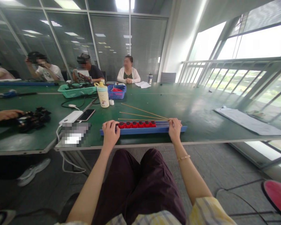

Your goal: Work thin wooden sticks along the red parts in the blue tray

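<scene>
Left hand (110,135): curled narrow over the near left end of a blue bar (142,131), fingers down on its top, just beside the first of a row of red blocks (137,125). Six or so blocks sit in line along the bar, dark tops showing; exact count hard to tell at this size.

Right hand (175,129): closed narrow around the bar's right end. Three thin wooden sticks (142,112) fan out across the desk (196,107) and meet at its fingers; whether they are pinched or only touching, I cannot tell. The bar lies along the desk's near edge, between the two hands. Beaded bracelet (184,157) on the right wrist.

Nearby on the desk, left of the bar: phone (86,115) lying on a white power bank (70,117), with a pixelated patch (76,134) in front of them. Farther off: bottle (103,97), green basket (76,91), blue basket (116,92). Large paper sheet (249,122) lies to the right.

Co-worker's hand (4,115) at far left rests against a black, lumpy heap (34,119), well apart from the bar. Across the desk, a person in a white cardigan (128,74) sits with hands together, and others sit to that side.
</scene>
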Motion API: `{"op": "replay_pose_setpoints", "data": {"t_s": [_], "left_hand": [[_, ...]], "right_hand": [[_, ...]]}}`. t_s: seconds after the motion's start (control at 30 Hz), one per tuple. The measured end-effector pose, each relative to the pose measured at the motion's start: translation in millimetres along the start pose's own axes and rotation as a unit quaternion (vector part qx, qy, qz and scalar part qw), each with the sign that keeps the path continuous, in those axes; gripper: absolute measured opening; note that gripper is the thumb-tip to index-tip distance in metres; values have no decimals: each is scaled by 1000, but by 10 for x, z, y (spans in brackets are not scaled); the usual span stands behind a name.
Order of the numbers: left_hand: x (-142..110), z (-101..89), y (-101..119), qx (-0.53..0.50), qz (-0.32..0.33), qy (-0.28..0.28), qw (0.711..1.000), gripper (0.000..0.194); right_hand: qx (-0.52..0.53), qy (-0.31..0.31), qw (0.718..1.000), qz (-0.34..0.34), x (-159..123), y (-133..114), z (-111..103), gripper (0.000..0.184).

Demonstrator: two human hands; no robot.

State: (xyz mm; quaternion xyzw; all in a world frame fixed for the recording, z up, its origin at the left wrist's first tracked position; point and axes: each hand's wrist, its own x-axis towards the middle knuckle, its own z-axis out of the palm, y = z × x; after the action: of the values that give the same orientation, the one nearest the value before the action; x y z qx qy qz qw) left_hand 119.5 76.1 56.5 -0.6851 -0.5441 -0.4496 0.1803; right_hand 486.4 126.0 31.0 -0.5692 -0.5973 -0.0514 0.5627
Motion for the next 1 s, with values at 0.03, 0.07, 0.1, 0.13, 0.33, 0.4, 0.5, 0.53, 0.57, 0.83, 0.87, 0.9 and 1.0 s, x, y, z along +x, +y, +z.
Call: {"op": "replay_pose_setpoints", "data": {"t_s": [0.03, 0.07, 0.1, 0.13, 0.33, 0.4, 0.5, 0.53, 0.57, 0.83, 0.87, 0.9, 1.0], "left_hand": [[0, 5, 2, -2, -2, 0, 1000, 23], [1, 11, 5, -6, -3, 0, 1000, 25], [2, 17, 8, -9, -5, 1, 1000, 28], [3, 23, 11, -12, -6, 2, 1000, 30], [7, 33, 29, -6, -1, -7, 1000, 32], [5, 25, 33, -3, 3, -6, 1000, 28], [0, 14, 35, -4, 11, 0, 1000, 25], [-1, 12, 34, -4, 12, 1, 1000, 24], [-3, 12, 33, -5, 13, 1, 1000, 24], [-4, 3, 40, -5, 22, 4, 1000, 23], [-4, 1, 41, -4, 25, 5, 1000, 23], [-4, -2, 42, -3, 28, 6, 1000, 23], [-4, -4, 42, -1, 30, 6, 1000, 23]], "right_hand": [[-3, -1, 1000, -3, -13, -6, -7, 31], [-6, -3, 1000, -5, -23, -11, -15, 31], [-10, -6, 1000, -8, -29, -12, -23, 31], [-14, -9, 1000, -9, -33, -12, -31, 30], [-29, -23, 999, -18, -30, -15, -61, 27], [-34, -25, 999, -17, -30, -21, -63, 26], [-37, -23, 999, -10, -32, -24, -62, 26], [-36, -23, 999, -7, -32, -23, -62, 26], [-36, -22, 999, -5, -32, -22, -61, 27], [-42, -27, 999, -6, -33, -26, -60, 27], [-42, -26, 999, -4, -34, -24, -58, 27], [-42, -24, 999, -2, -35, -22, -55, 27], [-35, -19, 999, -1, -35, -14, -48, 26]]}}
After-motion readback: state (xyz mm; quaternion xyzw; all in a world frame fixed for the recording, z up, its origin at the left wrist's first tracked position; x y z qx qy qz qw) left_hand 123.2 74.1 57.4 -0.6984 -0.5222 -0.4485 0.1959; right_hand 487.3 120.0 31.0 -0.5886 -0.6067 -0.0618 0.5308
